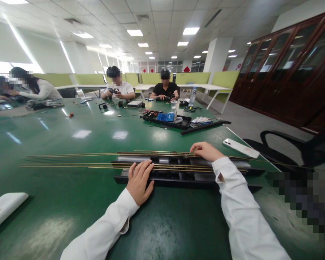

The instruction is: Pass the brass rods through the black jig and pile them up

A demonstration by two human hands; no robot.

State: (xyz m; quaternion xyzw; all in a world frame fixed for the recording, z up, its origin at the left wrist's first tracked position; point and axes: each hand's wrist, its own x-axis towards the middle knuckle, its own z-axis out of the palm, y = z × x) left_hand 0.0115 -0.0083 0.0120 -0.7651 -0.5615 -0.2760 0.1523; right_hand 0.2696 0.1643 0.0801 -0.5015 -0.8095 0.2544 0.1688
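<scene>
Two long black channels [184,183] lie side by side across the green table, with dark fittings inside. Several thin gold-coloured rods [70,165] rest lengthwise over them and stick out far to the left. My left hand [140,182] lies with fingers stretched out over the front rods and the near channel. At the back rods, my right hand [208,151] has its fingers curled and thumb brought in, apparently pinching one thin rod. That rod runs on to the right past the table edge; the exact grip is partly hidden.
A white phone [241,148] lies by the right table edge, and a white object [5,207] at the left front. Further back are a black tray [182,125] holding a blue part, a black strip [206,128] and a bottle [192,96]. Several people sit around the table.
</scene>
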